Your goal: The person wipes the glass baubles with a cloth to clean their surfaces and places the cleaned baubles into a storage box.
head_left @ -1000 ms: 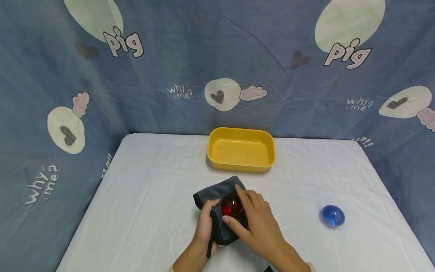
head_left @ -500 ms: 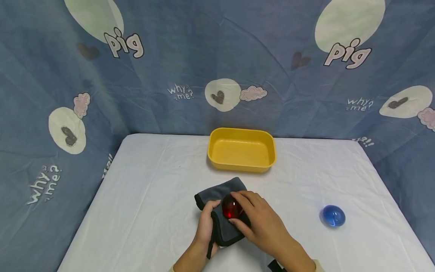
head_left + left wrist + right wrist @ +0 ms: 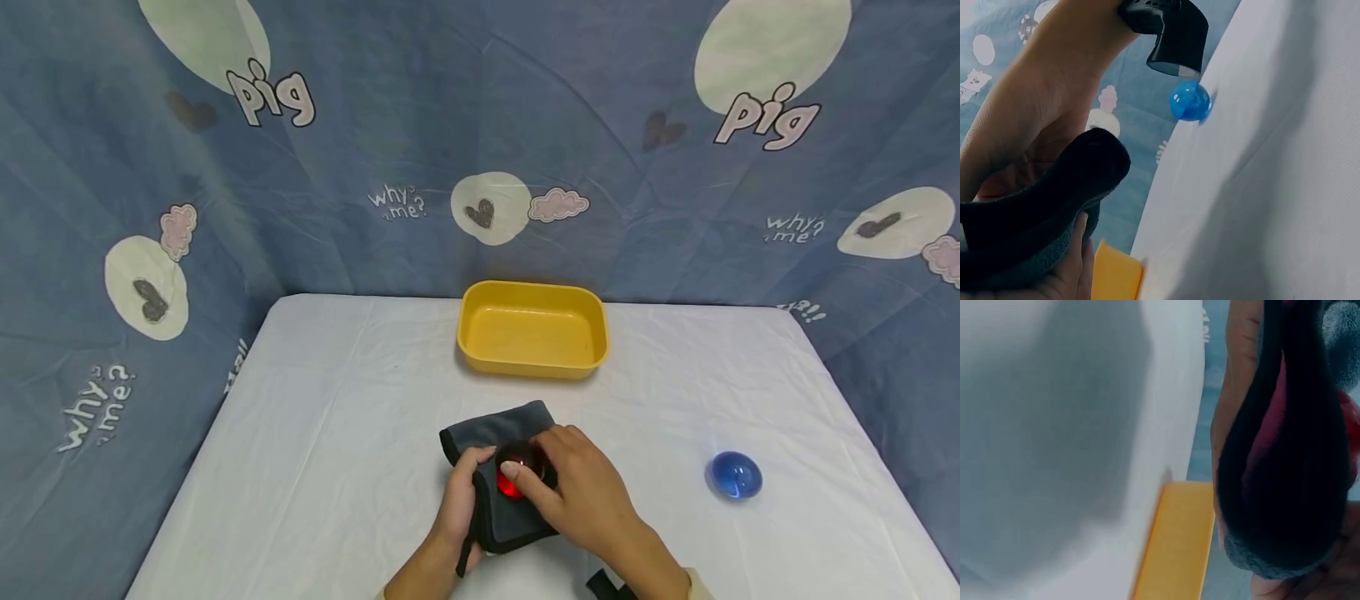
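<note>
Your left hand (image 3: 456,502) grips folded gray cloth (image 3: 513,520), kinda fuzzy, black-edged. Your right hand (image 3: 583,490) pinches shiny round red ball (image 3: 512,487) against it, so ball's right between your hands.

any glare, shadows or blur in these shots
Head view: fairly crisp, evenly lit, the transparent red ball bright low down; left wrist view: small white glints on the transparent blue ball, a long soft shadow across the white cloth-covered table; right wrist view: softer, the folded grey cloth with black edging largely lost in darkness.
</note>
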The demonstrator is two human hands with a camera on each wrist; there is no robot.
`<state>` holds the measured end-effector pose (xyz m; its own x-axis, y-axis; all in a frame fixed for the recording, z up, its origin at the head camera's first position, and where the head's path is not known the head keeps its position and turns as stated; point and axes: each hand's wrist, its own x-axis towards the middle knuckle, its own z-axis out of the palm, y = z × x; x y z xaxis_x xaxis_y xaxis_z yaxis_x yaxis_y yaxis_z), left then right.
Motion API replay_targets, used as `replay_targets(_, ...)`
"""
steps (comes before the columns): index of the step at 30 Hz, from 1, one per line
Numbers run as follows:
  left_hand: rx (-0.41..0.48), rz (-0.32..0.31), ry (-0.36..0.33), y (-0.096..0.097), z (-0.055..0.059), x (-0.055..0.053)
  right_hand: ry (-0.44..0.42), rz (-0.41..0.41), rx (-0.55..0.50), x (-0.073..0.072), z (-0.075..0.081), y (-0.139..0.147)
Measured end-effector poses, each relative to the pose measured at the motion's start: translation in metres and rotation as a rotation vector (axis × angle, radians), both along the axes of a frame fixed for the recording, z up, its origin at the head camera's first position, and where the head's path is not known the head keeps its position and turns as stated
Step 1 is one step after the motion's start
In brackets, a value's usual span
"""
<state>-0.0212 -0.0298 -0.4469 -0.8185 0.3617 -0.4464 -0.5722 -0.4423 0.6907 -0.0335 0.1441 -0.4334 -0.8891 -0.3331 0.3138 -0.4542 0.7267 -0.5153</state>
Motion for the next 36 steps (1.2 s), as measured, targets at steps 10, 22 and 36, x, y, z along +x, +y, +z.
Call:
replay_targets(10, -0.014, 0.014, 0.002, -0.006, -0.003, -0.002, -0.121, 0.078, 0.044, 0.004, 0.008, 0.014)
replay_targets(22, -0.017, 0.004, 0.010, -0.005, -0.002, -0.003, 0.239, 0.227, 0.092, 0.005, -0.001, 0.010)
replay_targets(36, 0.011, -0.002, -0.019, 0.001, -0.001, -0.001, 0.057, 0.081, -0.102, 0.001, -0.007, 0.011)
